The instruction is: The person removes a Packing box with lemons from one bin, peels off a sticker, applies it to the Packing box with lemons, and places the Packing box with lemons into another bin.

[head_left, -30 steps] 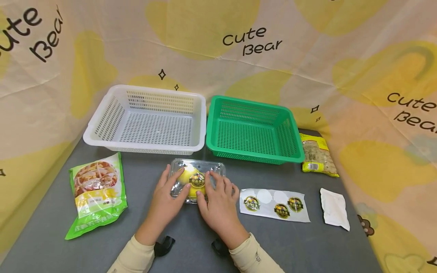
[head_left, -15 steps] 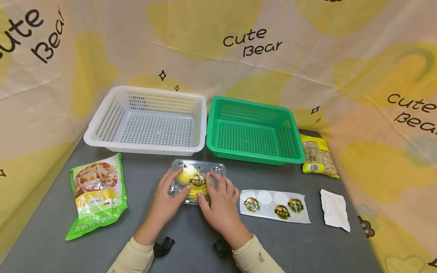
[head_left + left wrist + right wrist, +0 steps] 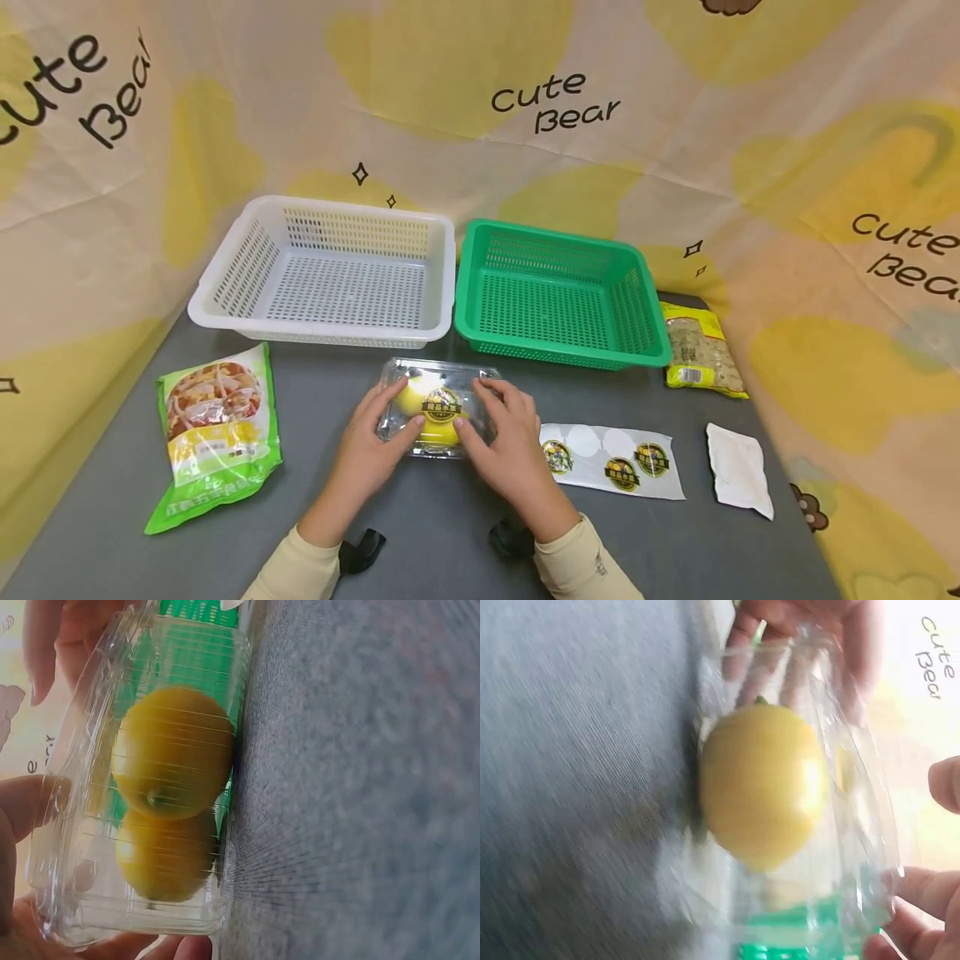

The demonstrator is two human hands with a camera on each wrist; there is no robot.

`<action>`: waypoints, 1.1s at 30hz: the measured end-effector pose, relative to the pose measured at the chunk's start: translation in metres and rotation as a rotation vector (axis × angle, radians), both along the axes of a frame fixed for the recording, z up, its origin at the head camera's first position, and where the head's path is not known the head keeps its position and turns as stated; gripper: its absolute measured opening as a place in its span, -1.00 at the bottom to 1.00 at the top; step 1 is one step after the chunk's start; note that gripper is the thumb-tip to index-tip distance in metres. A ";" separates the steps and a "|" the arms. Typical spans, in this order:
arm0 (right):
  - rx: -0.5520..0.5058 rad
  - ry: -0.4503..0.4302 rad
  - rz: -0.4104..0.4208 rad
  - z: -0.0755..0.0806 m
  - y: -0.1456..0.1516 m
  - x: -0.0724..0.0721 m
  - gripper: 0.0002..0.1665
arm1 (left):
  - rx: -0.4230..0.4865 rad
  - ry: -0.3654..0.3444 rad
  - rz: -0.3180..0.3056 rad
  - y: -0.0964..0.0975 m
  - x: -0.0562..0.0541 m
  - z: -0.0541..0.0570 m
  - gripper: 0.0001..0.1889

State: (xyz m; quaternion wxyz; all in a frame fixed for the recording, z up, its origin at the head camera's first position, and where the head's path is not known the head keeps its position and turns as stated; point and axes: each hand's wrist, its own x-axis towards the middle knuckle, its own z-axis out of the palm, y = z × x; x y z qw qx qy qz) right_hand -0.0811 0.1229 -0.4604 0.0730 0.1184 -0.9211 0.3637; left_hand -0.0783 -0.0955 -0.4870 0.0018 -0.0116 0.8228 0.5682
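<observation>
A clear plastic clamshell box (image 3: 486, 377) stands on the grey table with yellow lemons inside, two of them showing in the left wrist view, the nearer lemon (image 3: 172, 754) large. On its lid is a round black and gold sticker (image 3: 441, 406). My left hand (image 3: 371, 446) holds the box's left end, fingers bent round the end and one digit on the lid. At the right end, my right hand (image 3: 513, 446) touches the box edge with its fingertips (image 3: 907, 896); the thumb (image 3: 946, 784) stands off the lid in the right wrist view.
Behind are a white basket (image 3: 322, 335) and a green basket (image 3: 555, 354). A sticker sheet (image 3: 600, 487) lies right of the box, then a small white packet (image 3: 737, 467). A green food bag (image 3: 217, 442) lies left, a yellow-edged packet (image 3: 701, 350) far right.
My right hand has slid right, from over the lid to the box's right end, now overlapping the sticker sheet. My left hand stays at the left end; the camera view has tilted slightly.
</observation>
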 end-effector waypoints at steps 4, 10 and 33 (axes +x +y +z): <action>0.016 -0.003 -0.056 0.008 0.015 -0.007 -0.24 | 0.013 -0.001 0.007 0.001 0.002 0.000 -0.30; 0.027 0.000 -0.157 0.024 0.053 -0.022 -0.17 | 0.017 -0.005 0.006 0.001 0.002 0.000 -0.29; 0.197 0.010 -0.436 0.060 0.180 -0.101 -0.02 | -0.030 0.057 0.016 0.000 0.000 -0.008 -0.29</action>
